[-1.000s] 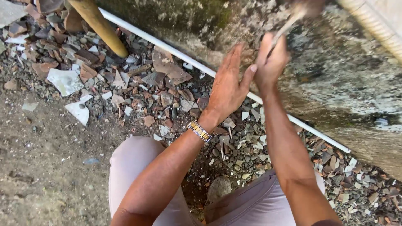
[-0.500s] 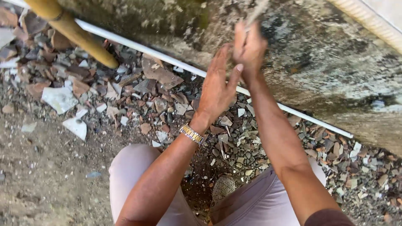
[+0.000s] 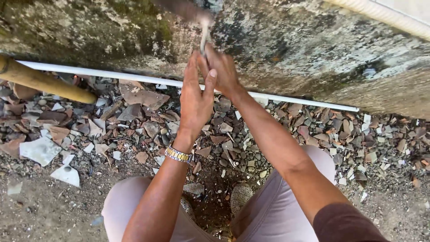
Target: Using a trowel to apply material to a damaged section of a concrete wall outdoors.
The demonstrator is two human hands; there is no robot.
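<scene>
Hammer handle [image 3: 204, 38], thin and pale, sits in the closed grip of your right hand [image 3: 221, 71], raised in front of the stained, mossy concrete wall [image 3: 286, 49]; its head above is too blurred to make out. Your right fingers curl tight around the shaft, while your left hand [image 3: 195, 96] stands beside it with fingers [image 3: 191, 74] straight and close together, the thumb touching the right hand. Whether the left fingertips touch the handle you cannot tell. On your left wrist rides a gold and silver watch band [image 3: 178, 154]. Behind both hands a white pipe [image 3: 112, 75] runs along the foot of the wall. To the left a yellowish wooden pole [image 3: 45, 83] slants down into the rubble [image 3: 143, 121] of broken tile and stone chips, with two flat white shards [image 3: 40, 150] lying near the bare dirt. Your knees in pale trousers [image 3: 130, 206] frame the lower edge. No package, label or sign shows anywhere.
</scene>
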